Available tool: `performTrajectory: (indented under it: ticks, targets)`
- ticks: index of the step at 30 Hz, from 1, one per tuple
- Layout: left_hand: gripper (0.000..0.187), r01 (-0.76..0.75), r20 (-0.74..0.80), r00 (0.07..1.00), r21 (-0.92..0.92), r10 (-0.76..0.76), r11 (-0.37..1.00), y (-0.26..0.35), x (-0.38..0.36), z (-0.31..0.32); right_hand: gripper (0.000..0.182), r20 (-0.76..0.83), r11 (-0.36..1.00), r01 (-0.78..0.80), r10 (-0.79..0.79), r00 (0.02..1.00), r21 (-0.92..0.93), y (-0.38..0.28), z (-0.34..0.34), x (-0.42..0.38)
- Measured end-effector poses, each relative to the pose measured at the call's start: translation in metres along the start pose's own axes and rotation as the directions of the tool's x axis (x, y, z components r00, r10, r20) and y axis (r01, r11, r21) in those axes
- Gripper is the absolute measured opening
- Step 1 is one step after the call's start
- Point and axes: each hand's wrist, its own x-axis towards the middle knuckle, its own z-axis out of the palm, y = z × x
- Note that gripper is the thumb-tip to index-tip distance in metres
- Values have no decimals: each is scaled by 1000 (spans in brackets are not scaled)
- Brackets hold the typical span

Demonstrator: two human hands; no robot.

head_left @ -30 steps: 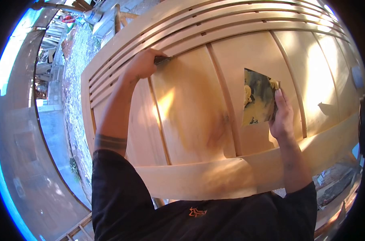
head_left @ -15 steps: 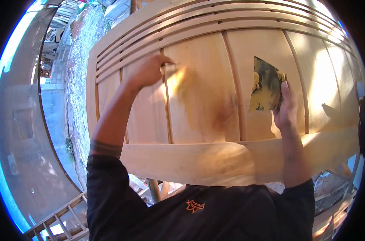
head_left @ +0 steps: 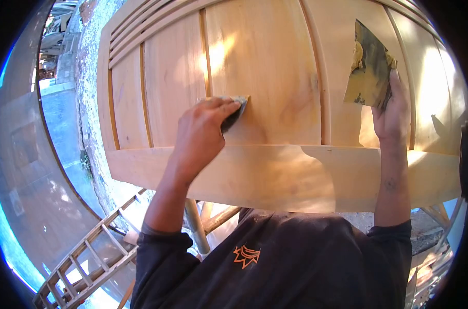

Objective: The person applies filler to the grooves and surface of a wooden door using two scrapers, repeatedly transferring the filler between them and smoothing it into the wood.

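A pale wooden panelled door [head_left: 260, 62] lies in front of me, with upright grooves between its boards. My left hand [head_left: 200, 126] is closed on a dark putty scraper [head_left: 235, 116], its edge against the board just right of a groove. On the other side my right hand [head_left: 391, 113] grips a flat putty board [head_left: 369, 72] by its lower right edge. That board is smeared with black and yellowish filler, with a thick lump [head_left: 357, 54] on its left edge. It is held above the door's surface.
Slats [head_left: 156, 23] run across the door's far end. A wooden ladder [head_left: 92, 252] leans at the lower left. Beneath the door a round wooden post [head_left: 195, 226] shows. A large brown panel [head_left: 22, 154] stands along the left.
My left hand has swept down toward me along the boards with the scraper. The view has shifted, and the putty board now appears higher and farther right, still in my right hand.
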Motion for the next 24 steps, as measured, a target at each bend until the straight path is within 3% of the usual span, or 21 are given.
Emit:
performTrajectory:
  ticks: [4, 8, 11, 15, 19, 22, 24]
  targets:
    - [50, 16, -28, 1000, 123, -12, 992, 24, -47, 20, 31, 33, 1000, 24, -24, 999, -4, 8, 1, 0]
    - [48, 107, 274, 959, -90, -79, 990, 28, -44, -18, 29, 120, 999, 3, 1, 993, -38, 13, 1, 2]
    - [49, -69, 111, 991, -35, 72, 997, 4, 6, -37, 28, 72, 997, -26, 31, 997, -72, 12, 4, -1]
    - [50, -2, 130, 991, 64, -6, 998, -14, 58, -35, 30, 61, 999, 20, -17, 998, -48, 11, 5, 1]
    - [49, -19, 105, 994, -55, 25, 998, 2, 9, -12, 35, 33, 997, 10, -8, 999, -75, 15, -3, 6]
    - [49, 5, 294, 956, -67, 15, 998, 19, -15, -24, 35, 37, 996, -5, 8, 999, -84, 19, -1, 6]
    - [49, -10, 151, 988, -79, 22, 997, 14, -7, -26, 35, 26, 997, -11, 13, 1000, -77, 20, 2, 3]
